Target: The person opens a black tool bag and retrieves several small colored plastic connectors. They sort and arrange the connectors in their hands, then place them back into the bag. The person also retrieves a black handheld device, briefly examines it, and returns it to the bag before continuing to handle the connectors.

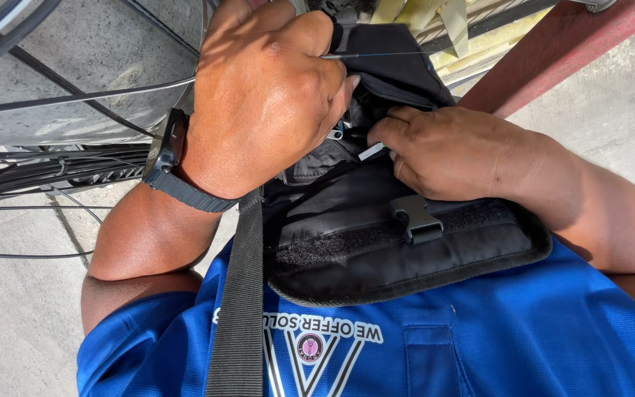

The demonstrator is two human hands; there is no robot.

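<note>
Concrete below — left hand [262, 95] and right hand [453, 151] both grip the open black bag [398, 250].

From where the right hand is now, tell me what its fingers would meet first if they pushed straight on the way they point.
The right hand points leftward into the open black fabric shoulder bag. Its fingertips would likely first meet the small pale flat object at them, then the dark lining; depth inside is unclear.
</note>
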